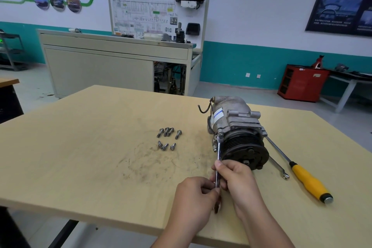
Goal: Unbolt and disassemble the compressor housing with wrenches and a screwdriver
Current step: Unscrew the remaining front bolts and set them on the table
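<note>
Automotive training workshop: wiring-diagram demonstration board (pixel 159 12) on a grey cabinet (pixel 100 66), vehicle poster (pixel 342 0) on the white-and-teal wall (pixel 251 16), red tool cabinet (pixel 302 82), and wooden workbench (pixel 80 157) carrying a compressor (pixel 235 125) and 7 loose bolts (pixel 168 138).

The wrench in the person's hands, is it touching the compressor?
Touching. The head view shows the wrench with its upper end seated against the front edge of the compressor, with no gap.

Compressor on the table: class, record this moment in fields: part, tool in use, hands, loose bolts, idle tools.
Part: compressor on table, pulley facing camera
Tool in use: wrench, head on a housing bolt
Left hand: grips wrench's lower end
Right hand: grips wrench above it
Loose bolts: seven, left of compressor
Idle tools: screwdriver, second wrench, right of compressor
</note>
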